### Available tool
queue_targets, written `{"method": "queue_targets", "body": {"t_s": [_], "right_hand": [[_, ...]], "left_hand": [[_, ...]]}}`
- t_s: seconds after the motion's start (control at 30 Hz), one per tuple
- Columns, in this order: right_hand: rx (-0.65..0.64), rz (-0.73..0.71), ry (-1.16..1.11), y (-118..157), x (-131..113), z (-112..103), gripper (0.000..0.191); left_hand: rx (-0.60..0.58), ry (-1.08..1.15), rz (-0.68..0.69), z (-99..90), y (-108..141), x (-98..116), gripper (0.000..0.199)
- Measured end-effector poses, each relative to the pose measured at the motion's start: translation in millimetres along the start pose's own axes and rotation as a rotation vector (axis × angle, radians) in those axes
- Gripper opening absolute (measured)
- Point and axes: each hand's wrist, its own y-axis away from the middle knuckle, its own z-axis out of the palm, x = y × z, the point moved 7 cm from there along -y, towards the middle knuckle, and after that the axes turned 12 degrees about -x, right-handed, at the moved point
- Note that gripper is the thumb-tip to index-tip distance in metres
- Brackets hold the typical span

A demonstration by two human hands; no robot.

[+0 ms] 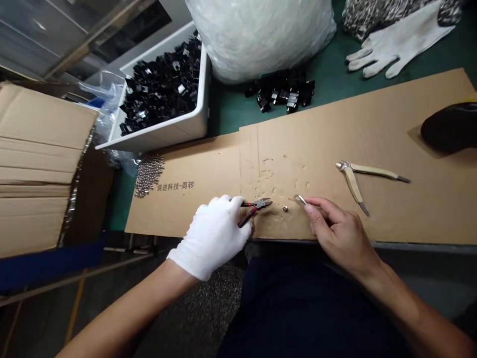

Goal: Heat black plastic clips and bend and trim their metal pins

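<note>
In a white glove, my left hand [219,231] is closed round the red-and-black handles of small diagonal cutters [262,203]; their jaws point right, slightly apart. My bare right hand [337,228] pinches a short, slim silver metal piece [301,200] between thumb and forefinger, its tip toward the cutters. Between the two tools a tiny shiny metal part [285,209] lies on the cardboard sheet [219,164]. A second pair of cutters with cream handles [352,181] rests spread, beyond my right hand and to its right.
Small metal parts [149,174] are heaped at the left of the cardboard. Behind stand a white bin [167,132] of black parts, a full clear plastic bag [264,35] and loose black pieces [285,92]. A white glove [398,42] lies back right; a dark rounded object [449,128] sits right.
</note>
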Motion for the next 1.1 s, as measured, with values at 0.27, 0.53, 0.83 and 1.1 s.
{"method": "queue_targets", "body": {"t_s": [0.27,0.53,0.83,1.1], "right_hand": [[0.001,-0.015,0.010,0,7,-2,0.031],[0.007,-0.047,0.024,1,8,-7,0.031],[0.014,-0.087,0.007,3,10,-9,0.030],[0.013,-0.114,0.001,3,9,-10,0.029]], "left_hand": [[-0.020,-0.120,0.021,-7.7,3,25,0.034],[-0.039,-0.219,0.011,-19.1,5,36,0.044],[-0.071,-0.327,-0.035,-28.1,3,41,0.054],[-0.156,-0.287,-0.040,-24.2,7,36,0.058]]}}
